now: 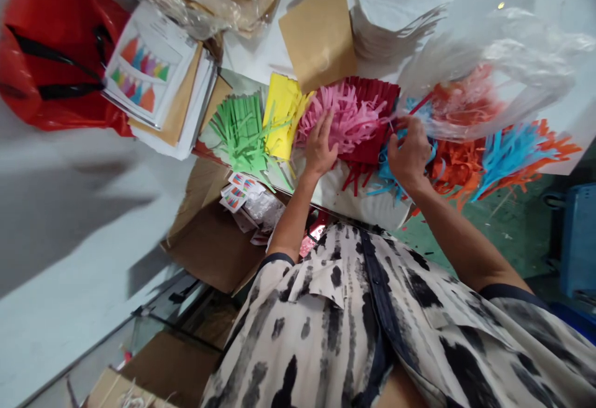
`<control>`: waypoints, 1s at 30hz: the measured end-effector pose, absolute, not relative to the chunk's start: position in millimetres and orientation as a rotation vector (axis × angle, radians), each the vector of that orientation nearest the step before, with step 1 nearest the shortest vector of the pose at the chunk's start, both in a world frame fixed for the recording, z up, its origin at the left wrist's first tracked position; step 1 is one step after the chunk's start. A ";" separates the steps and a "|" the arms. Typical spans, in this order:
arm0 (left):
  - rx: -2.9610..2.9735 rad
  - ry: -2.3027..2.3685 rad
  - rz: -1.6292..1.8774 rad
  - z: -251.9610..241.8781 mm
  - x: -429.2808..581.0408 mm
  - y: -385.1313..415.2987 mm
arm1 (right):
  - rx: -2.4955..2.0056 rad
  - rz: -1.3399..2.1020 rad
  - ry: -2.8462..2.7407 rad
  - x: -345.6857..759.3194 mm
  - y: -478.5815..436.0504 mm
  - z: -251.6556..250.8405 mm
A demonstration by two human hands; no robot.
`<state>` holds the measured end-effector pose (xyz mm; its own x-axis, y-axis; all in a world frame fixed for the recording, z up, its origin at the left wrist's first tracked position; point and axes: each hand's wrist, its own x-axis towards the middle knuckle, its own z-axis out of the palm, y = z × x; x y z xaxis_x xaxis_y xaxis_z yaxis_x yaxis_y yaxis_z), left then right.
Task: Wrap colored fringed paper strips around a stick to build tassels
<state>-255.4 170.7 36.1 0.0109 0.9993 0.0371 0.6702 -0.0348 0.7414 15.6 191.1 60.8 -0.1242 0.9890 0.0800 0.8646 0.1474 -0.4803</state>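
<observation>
My left hand [322,145] lies with its fingers stretched out on a fringed pink tissue paper bundle [347,116]. At the bundle's right end, my right hand [410,152] is closed in a pinch. A thin pale pink strip end shows at its fingertips; the rest is hidden by the fingers. Under and behind the pink bundle is dark red fringed paper [372,94]. To the left lie yellow fringed paper [280,116] and green fringed paper [239,128]. Blue fringed paper [510,150] and orange fringed paper [456,169] lie to the right.
A clear plastic bag [526,85] with orange paper sits at right. Brown card [319,32] and stacked pale sheets [395,29] lie behind. Printed cards [149,66] and a red bag [56,54] are at left. Below the table edge stands an open cardboard box [209,240].
</observation>
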 end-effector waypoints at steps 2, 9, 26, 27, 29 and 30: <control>1.773 1.724 0.731 38.1 -263.4 166.6 | -1.737 0.464 -2.249 3.8 166.7 66.3; 1.793 1.717 0.644 33.7 -301.1 164.0 | -1.393 0.426 -2.791 -22.2 144.4 48.4; 1.722 1.574 0.851 35.9 -206.7 93.3 | -1.463 0.435 -2.728 -6.1 209.5 103.0; 1.625 1.515 0.896 33.8 -198.9 97.8 | -1.470 0.432 -2.726 -7.6 215.8 108.4; 1.346 1.370 0.988 31.4 -186.6 114.0 | -1.488 0.443 -2.745 -11.1 229.1 119.5; 1.182 1.280 1.006 31.2 -182.3 124.8 | -1.498 0.457 -2.761 -13.0 236.1 125.3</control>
<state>-182.3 124.8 31.2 0.0653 0.9856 -0.1559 0.0815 0.1504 0.9853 -13.0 236.1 125.3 -0.5544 0.8159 -0.1642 0.8253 0.5135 -0.2347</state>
